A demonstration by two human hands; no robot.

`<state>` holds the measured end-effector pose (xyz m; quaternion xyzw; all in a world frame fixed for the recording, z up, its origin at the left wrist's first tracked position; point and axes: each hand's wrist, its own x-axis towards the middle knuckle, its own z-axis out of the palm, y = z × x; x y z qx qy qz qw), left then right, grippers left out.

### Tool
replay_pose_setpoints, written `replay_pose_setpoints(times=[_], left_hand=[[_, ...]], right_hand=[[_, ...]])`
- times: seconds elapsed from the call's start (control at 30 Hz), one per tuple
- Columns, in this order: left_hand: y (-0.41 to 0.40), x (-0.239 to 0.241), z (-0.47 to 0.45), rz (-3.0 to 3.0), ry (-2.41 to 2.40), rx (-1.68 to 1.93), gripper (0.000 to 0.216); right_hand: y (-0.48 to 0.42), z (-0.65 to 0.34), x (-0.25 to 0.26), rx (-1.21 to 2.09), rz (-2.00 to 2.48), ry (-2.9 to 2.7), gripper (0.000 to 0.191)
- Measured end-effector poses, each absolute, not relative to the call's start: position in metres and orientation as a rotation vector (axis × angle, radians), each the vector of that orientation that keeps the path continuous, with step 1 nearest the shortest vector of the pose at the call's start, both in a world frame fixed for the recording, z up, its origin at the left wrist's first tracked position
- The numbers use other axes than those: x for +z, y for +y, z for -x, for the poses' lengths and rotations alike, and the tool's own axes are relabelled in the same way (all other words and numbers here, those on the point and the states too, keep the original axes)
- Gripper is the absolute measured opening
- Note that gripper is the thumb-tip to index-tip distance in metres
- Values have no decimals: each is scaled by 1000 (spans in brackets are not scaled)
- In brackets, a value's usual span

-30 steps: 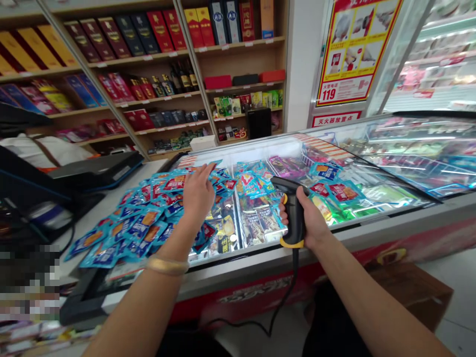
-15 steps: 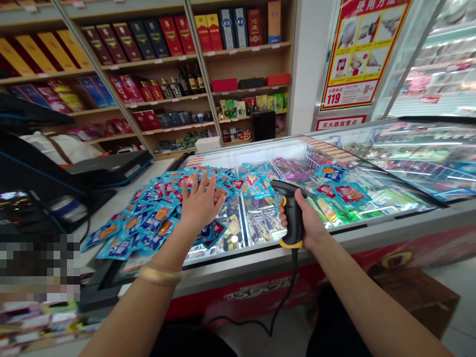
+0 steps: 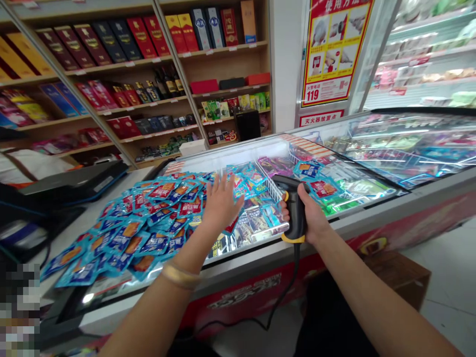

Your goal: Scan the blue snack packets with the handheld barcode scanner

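Observation:
My right hand (image 3: pixel 312 215) is wrapped round the grip of a black and yellow barcode scanner (image 3: pixel 296 210), whose cable drops past the freezer's front. Fingers spread, my left hand (image 3: pixel 222 203) is held above the freezer's glass top (image 3: pixel 256 225) at the right side of a heap of snack packets (image 3: pixel 130 230). Nothing shows in that hand, and whether it touches a packet I cannot tell. The packets are blue with red or dark blue labels. A few more, such as a red-labelled packet (image 3: pixel 323 188), lie on the glass beyond the scanner.
A chest freezer (image 3: pixel 260 277) with goods in wire baskets spans the front. Dark counter equipment (image 3: pixel 89 178) stands at left. Shelves (image 3: pixel 148 59) of boxes and bottles line the back wall. A brown box (image 3: pixel 399 280) sits on the floor at right.
The view has turned to the right. My left hand has moved right over the glass, away from the heap's middle and closer to the scanner. My right hand keeps its hold.

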<state>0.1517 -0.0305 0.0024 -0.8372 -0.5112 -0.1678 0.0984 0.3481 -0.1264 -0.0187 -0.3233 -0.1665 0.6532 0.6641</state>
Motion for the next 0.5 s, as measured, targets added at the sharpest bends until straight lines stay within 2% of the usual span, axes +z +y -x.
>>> replay_pose_setpoints(times=[0.3,0.5], left_hand=[[-37,-27,-309,3165,-1097,-583,72],[-36,-27,-329,3126,-1125,-505,50]], right_hand=[[-141,-420,-21,1268,749,-350,43],[-145,-430,-23,1273,731,-400,46]])
